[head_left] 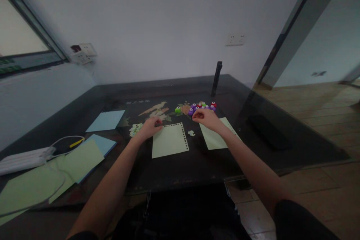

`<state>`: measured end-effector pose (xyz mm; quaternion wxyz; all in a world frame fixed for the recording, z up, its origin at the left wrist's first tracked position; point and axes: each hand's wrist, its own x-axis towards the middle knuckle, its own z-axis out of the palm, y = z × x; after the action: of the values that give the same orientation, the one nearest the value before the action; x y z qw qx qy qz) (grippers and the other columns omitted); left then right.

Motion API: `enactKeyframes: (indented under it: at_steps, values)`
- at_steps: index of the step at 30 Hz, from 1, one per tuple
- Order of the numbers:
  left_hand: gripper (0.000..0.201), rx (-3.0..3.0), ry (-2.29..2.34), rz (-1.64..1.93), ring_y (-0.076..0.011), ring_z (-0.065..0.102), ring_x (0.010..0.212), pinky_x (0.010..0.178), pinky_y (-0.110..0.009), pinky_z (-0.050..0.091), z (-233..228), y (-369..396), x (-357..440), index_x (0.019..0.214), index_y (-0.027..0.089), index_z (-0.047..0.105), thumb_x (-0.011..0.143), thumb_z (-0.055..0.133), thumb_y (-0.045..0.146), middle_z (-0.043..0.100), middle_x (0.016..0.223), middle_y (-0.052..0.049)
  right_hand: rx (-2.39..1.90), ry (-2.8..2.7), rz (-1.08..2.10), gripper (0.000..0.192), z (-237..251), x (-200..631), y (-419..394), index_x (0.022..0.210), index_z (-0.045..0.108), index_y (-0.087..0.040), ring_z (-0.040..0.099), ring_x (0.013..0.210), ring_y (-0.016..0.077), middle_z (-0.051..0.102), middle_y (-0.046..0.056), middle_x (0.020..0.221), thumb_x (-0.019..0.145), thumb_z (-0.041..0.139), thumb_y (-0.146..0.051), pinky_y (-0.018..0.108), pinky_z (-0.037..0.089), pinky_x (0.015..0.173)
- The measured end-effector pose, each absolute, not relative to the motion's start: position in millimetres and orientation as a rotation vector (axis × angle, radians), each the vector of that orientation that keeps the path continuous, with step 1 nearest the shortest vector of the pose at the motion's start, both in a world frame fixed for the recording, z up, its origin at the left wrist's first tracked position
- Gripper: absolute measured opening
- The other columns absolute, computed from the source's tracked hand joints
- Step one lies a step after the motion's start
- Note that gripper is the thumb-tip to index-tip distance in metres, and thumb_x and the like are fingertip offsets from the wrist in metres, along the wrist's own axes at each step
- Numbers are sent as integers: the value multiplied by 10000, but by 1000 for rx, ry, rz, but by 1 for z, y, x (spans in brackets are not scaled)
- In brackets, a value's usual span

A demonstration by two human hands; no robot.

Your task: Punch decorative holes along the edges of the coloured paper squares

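My left hand is at the upper left corner of a pale sheet with punched holes along its edges. Its fingers are curled in a pinch; I cannot make out whether anything is between them. Over the top of a second pale sheet is my right hand, thumb and fingers drawn together, their contents hidden. Just beyond it sits a cluster of small purple, red and green eyeball-like balls. One green ball lies apart to the left. A small whitish clump rests between the sheets.
Blue paper, more pale green sheets and a white power strip with a cable occupy the left of the dark table. A black upright stick stands at the back. A flat black object lies right.
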<state>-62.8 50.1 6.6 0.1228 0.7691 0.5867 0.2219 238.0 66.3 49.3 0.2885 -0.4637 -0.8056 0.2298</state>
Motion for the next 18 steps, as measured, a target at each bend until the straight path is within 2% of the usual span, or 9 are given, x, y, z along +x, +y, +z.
enactKeyframes:
  at_steps: [3, 5, 8, 10, 14, 18]
  values:
    - [259, 2320, 1661, 538, -249, 575, 926, 839, -382, 446, 3, 50, -68, 925, 169, 620, 705, 642, 304, 627, 950, -99, -1322, -2363, 590, 162, 39, 196, 76, 857, 670, -165, 572, 690, 151, 640, 34, 768, 699, 697, -181, 253, 398, 615]
    - [344, 2336, 1640, 487, -265, 567, 982, 880, -394, 434, 3, 49, -69, 978, 170, 619, 671, 682, 311, 614, 1013, -112, -1346, -2456, 497, 271, 28, 178, 80, 942, 665, -162, 592, 817, 193, 652, 78, 916, 686, 726, -226, 279, 424, 691]
    - [422, 2319, 1622, 446, -264, 568, 1005, 897, -377, 428, 5, 45, -67, 1036, 153, 608, 647, 700, 289, 595, 1067, -127, -1321, -2532, 387, 413, 13, 165, 83, 1047, 641, -151, 552, 1031, 248, 611, 126, 1075, 668, 751, -274, 314, 425, 823]
    - [425, 2298, 1599, 429, -245, 581, 973, 871, -357, 439, 7, 44, -66, 1057, 156, 596, 659, 684, 275, 599, 1061, -118, -1299, -2556, 355, 468, 5, 163, 85, 1091, 624, -137, 515, 1097, 263, 591, 139, 1106, 665, 755, -281, 333, 410, 878]
    - [432, 2252, 1594, 375, -236, 590, 949, 830, -337, 445, 12, 44, -64, 1059, 175, 593, 651, 682, 286, 629, 1034, -93, -1289, -2548, 393, 495, -2, 164, 89, 1109, 618, -119, 520, 1057, 255, 591, 130, 1056, 663, 756, -283, 341, 397, 903]
    - [408, 2233, 1636, 376, -236, 591, 945, 818, -320, 433, 16, 43, -62, 1026, 166, 611, 639, 679, 276, 644, 1022, -91, -1272, -2488, 422, 401, -4, 166, 90, 998, 656, -144, 526, 995, 237, 573, 108, 997, 635, 769, -272, 330, 405, 859]
